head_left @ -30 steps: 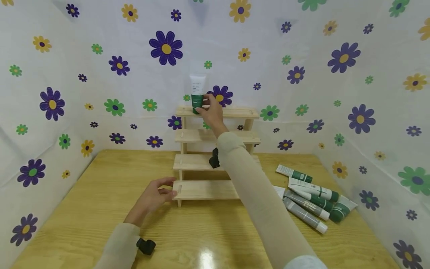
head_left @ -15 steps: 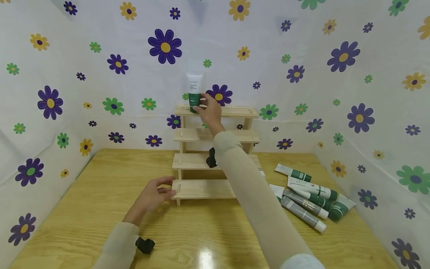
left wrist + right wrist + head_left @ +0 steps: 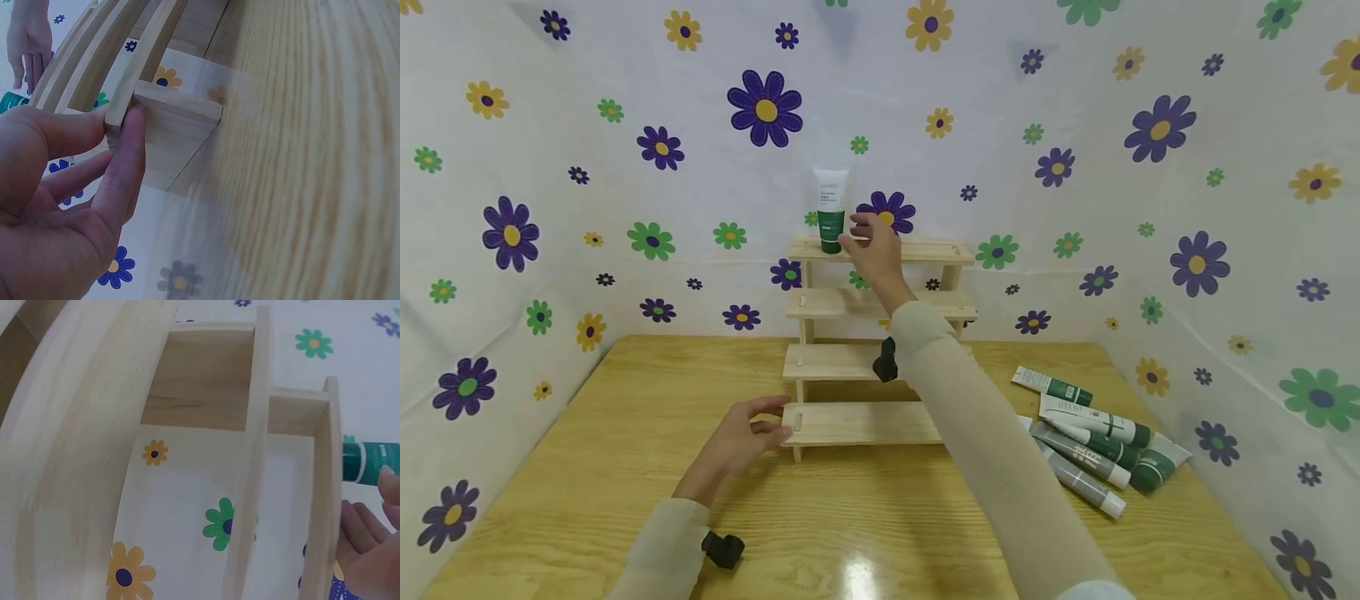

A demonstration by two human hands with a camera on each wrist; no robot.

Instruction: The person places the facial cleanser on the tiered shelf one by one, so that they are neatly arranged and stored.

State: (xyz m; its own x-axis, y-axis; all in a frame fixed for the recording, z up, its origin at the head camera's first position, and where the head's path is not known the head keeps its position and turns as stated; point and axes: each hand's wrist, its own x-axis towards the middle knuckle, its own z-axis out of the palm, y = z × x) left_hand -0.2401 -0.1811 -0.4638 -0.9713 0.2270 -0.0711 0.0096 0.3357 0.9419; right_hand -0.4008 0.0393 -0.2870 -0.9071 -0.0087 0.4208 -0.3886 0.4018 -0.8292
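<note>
A white and green squeeze tube [image 3: 831, 212] stands upright, cap down, at the left end of the top step of a wooden tiered display stand [image 3: 857, 423]. Just right of the tube is my right hand [image 3: 877, 252], its fingers spread away from it and the thumb tip close to its lower part; whether the thumb still touches cannot be told. Low on the left, my left hand [image 3: 737, 437] pinches the end of the bottom step between thumb and fingers, plain in the left wrist view. In the right wrist view the tube's green cap [image 3: 354, 462] meets the top step.
Several white, green and grey tubes [image 3: 1097, 429] lie in a loose pile on the wooden table [image 3: 700, 383], right of the stand. A flower-printed cloth [image 3: 647, 192] surrounds the table at the back and sides. My right forearm crosses in front of the stand.
The tube has shifted slightly left along the top step and stands there. My right hand's fingers have come away from it toward the right. My left hand keeps its pinch.
</note>
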